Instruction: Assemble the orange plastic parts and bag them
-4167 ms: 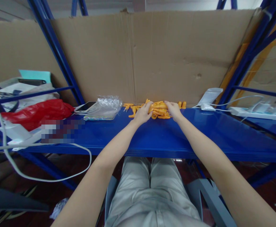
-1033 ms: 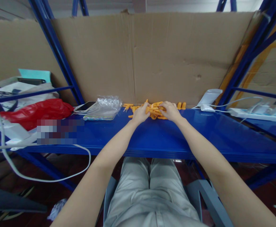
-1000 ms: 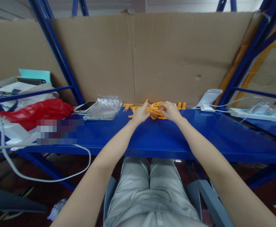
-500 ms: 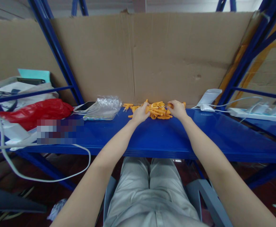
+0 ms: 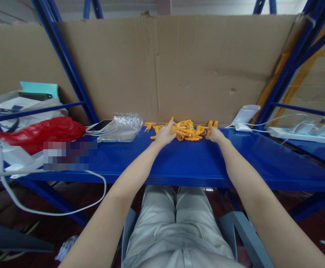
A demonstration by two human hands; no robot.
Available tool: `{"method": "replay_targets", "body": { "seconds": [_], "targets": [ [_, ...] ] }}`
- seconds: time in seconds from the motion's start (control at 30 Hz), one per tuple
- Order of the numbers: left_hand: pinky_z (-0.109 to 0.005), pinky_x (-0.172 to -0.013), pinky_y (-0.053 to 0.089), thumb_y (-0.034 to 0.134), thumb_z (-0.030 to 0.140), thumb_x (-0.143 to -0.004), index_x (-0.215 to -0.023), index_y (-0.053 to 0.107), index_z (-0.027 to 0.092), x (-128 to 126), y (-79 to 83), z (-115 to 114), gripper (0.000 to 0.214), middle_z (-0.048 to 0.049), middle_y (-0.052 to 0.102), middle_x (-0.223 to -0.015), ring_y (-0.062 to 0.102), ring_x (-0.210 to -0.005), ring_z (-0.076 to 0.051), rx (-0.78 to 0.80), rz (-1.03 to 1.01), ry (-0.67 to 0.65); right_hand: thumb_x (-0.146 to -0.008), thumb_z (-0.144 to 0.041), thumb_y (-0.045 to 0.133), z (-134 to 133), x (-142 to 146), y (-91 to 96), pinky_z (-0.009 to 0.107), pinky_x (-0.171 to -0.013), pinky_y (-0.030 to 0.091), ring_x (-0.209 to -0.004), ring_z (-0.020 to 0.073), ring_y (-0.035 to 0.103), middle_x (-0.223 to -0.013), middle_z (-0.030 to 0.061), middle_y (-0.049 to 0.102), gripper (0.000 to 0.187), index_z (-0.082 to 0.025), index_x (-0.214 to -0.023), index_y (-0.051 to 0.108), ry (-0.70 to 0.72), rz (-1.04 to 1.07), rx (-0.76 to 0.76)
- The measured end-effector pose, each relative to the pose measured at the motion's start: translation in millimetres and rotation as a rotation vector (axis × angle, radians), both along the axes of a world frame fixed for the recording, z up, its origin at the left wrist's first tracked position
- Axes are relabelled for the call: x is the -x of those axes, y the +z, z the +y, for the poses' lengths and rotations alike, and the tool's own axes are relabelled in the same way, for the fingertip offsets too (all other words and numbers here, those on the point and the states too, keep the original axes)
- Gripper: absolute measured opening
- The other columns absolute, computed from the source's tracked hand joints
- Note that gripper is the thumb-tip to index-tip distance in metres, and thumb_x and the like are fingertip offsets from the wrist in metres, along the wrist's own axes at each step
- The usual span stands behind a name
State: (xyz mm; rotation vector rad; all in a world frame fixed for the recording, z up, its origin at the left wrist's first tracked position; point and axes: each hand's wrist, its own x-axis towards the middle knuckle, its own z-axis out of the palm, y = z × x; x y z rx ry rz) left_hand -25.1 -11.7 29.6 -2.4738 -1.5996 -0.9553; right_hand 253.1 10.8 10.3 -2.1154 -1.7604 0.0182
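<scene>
A heap of orange plastic keychains (image 5: 189, 131), with bits of metal chain among them, lies on the blue shelf against the cardboard. My left hand (image 5: 164, 135) is at the left side of the heap, its fingers closed around an orange keychain (image 5: 172, 120) that pokes up past them. At the heap's right end, my right hand (image 5: 215, 134) has its fingers closed on another orange keychain (image 5: 210, 123). Two upright orange parts show above those fingers. Exact shapes of the pieces are too small to make out, and both grips are partly hidden.
Left of the heap lie a clear plastic bag (image 5: 125, 128) and a phone (image 5: 101, 125). Farther left is a red plastic bag (image 5: 44, 132) near a white cable (image 5: 105, 186). White chargers and a power strip (image 5: 300, 134) lie right. A cardboard sheet (image 5: 196, 70) stands behind.
My right hand has moved right and slightly toward me, from the heap's right side to the orange pieces at its end. My left hand stays almost still.
</scene>
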Motion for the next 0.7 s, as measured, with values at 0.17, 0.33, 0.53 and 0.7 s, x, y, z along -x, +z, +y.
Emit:
{"method": "replay_targets", "body": {
  "seconds": [0.17, 0.33, 0.53, 0.7],
  "targets": [
    [-0.035, -0.089, 0.05, 0.06, 0.024, -0.086, -0.127, 0.055, 0.022, 0.0, -1.1, 1.5, 0.041, -0.0072, 0.072, -0.104, 0.068, -0.1, -0.025, -0.006, -0.019, -0.01, -0.08, -0.021, 0.066, 1.9, -0.6, -1.3, 0.042, -0.092, 0.051, -0.116, 0.0354, 0.064, -0.126, 0.0241, 0.064, 0.062, -0.011, -0.139, 0.05, 0.025, -0.015, 0.043],
    [-0.035, -0.089, 0.05, 0.059, 0.025, -0.087, -0.127, 0.055, 0.021, -0.2, -2.3, 2.7, 0.041, -0.0075, 0.072, -0.104, 0.068, -0.101, -0.025, -0.012, 0.002, -0.005, -0.083, -0.023, 0.063, -4.7, 2.7, 5.1, 0.052, -0.097, 0.048, -0.123, 0.0372, 0.06, -0.129, 0.0228, 0.064, 0.058, -0.014, -0.139, 0.05, -0.004, 0.002, 0.081],
    [-0.034, -0.089, 0.05, 0.059, 0.023, -0.087, -0.128, 0.055, 0.021, 0.3, -2.4, 2.8, 0.042, -0.0071, 0.072, -0.103, 0.068, -0.1, -0.024, -0.02, -0.003, -0.018, -0.088, -0.03, 0.065, -17.1, -5.5, 5.8, 0.051, -0.104, 0.041, -0.129, 0.0348, 0.056, -0.133, 0.0261, 0.06, 0.054, -0.011, -0.135, 0.049, -0.228, 0.124, 0.026],
    [-0.035, -0.088, 0.05, 0.059, 0.024, -0.087, -0.127, 0.055, 0.021, 0.2, 0.2, 1.0, 0.041, -0.0071, 0.072, -0.103, 0.069, -0.099, -0.025, 0.004, 0.005, -0.006, -0.085, -0.031, 0.069, -8.3, -28.2, -8.1, 0.048, -0.099, 0.046, -0.123, 0.032, 0.061, -0.127, 0.0179, 0.067, 0.042, -0.02, -0.124, 0.059, -0.408, 0.288, -0.089]
  ]
}}
